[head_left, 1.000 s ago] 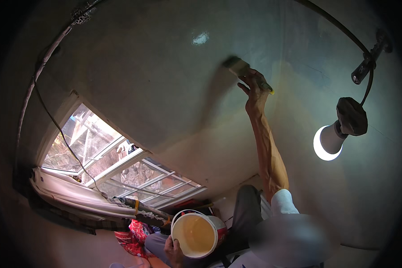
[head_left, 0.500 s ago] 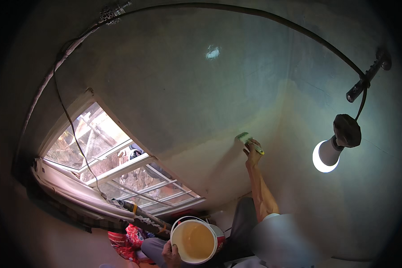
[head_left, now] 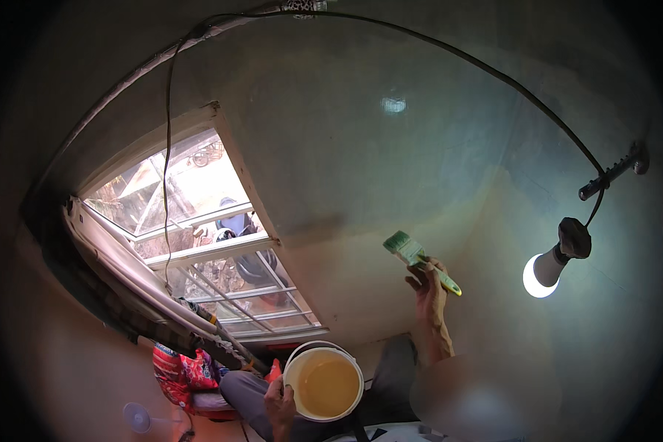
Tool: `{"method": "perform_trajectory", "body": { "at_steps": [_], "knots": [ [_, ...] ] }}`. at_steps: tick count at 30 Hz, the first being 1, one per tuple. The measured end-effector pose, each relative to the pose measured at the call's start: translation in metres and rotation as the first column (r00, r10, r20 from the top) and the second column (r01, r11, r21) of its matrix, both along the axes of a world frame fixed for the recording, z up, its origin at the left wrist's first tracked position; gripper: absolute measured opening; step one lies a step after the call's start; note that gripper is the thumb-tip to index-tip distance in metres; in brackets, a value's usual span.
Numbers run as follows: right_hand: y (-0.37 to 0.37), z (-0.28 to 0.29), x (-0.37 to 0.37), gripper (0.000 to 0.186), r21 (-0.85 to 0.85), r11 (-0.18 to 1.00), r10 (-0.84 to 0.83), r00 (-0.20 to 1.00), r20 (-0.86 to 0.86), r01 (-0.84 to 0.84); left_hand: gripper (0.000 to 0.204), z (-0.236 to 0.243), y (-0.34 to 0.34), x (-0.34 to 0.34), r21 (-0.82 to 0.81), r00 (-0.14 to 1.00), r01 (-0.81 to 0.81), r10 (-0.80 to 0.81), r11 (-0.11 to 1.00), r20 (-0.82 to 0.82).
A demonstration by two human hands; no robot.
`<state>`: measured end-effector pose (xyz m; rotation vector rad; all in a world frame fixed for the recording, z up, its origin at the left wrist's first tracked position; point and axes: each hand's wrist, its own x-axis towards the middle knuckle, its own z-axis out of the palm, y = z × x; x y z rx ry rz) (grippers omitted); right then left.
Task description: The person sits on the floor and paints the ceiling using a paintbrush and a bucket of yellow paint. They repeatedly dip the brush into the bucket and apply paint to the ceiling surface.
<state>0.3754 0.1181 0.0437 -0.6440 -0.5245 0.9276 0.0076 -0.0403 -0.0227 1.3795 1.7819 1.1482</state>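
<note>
My right hand (head_left: 430,287) grips a paintbrush (head_left: 409,249) with a green bristle head and a pale, yellow-tipped handle, raised in front of the wall (head_left: 331,169), right of the window, bristles pointing up and left. My left hand (head_left: 280,398) holds the rim of a white bucket (head_left: 351,388) with pale orange-yellow liquid in it, low between my legs; the bucket's wire handle stands up behind it.
A white-framed window (head_left: 247,241) with a bunched curtain (head_left: 121,269) is at left. A glowing bulb (head_left: 541,274) hangs at right from a cord (head_left: 493,70) arching overhead past a dark bracket (head_left: 615,173). Red patterned fabric (head_left: 173,368) and a small fan (head_left: 137,417) are lower left.
The brush has come down from high on the wall, now turned with its bristles more upright and in clearer view. The bucket remains in my left hand. The view has shifted.
</note>
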Motion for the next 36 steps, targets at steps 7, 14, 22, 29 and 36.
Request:
{"method": "perform_trajectory", "body": {
  "at_steps": [7, 14, 22, 29, 36],
  "knots": [
    [-0.102, -0.172, -0.098, 0.029, -0.467, 0.837, 0.291, 0.955, -0.059, -0.284, 0.031, 0.006, 0.004, -0.009, -0.055, 0.993, 0.114, -0.111, 0.992, 0.049],
    [-0.126, -0.238, -0.130, 0.027, -0.678, 0.686, 0.443, 0.891, 0.103, -0.263, 0.036, -0.008, 0.002, -0.014, 0.067, 0.992, 0.116, -0.118, 0.991, 0.036],
    [-0.129, -0.248, -0.133, 0.027, -0.691, 0.669, 0.466, 0.879, 0.101, -0.276, 0.034, 0.007, 0.008, -0.010, 0.148, 0.982, 0.161, -0.174, 0.976, 0.077],
    [-0.127, -0.259, -0.125, 0.029, -0.701, 0.649, 0.459, 0.887, 0.053, -0.294, 0.034, 0.003, 0.001, -0.006, 0.049, 0.972, 0.096, -0.104, 0.994, 0.210],
    [-0.122, -0.254, -0.131, 0.026, -0.672, 0.634, 0.399, 0.906, -0.141, -0.383, 0.035, 0.005, -0.002, 0.000, 0.099, 0.940, 0.054, -0.084, 0.994, 0.332]
  ]
}}
